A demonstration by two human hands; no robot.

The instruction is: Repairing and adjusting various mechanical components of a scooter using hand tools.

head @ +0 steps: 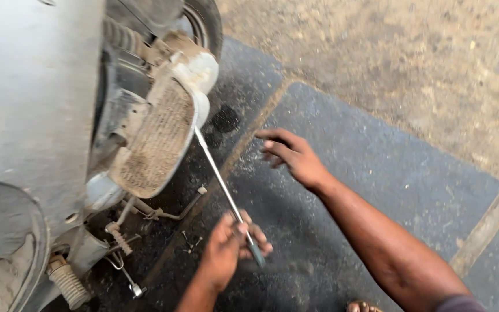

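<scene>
My left hand point(226, 245) grips the dark handle end of a long metal driver tool point(220, 182). Its shaft slants up and left, and its tip reaches the side of a dirty, ribbed engine cover point(157, 138) on a grey scooter point(30, 104). Fingers spread, my right hand point(293, 156) hovers over the ground to the right of the shaft and holds nothing. It is blurred by motion.
The scooter's rear tyre point(206, 20) sits at the top. A kick lever and springs point(122, 240) hang under the engine at lower left. Dark stone slabs point(376, 173) lie below, with sandy ground point(411, 58) beyond. My toes point(362, 307) show at the bottom edge.
</scene>
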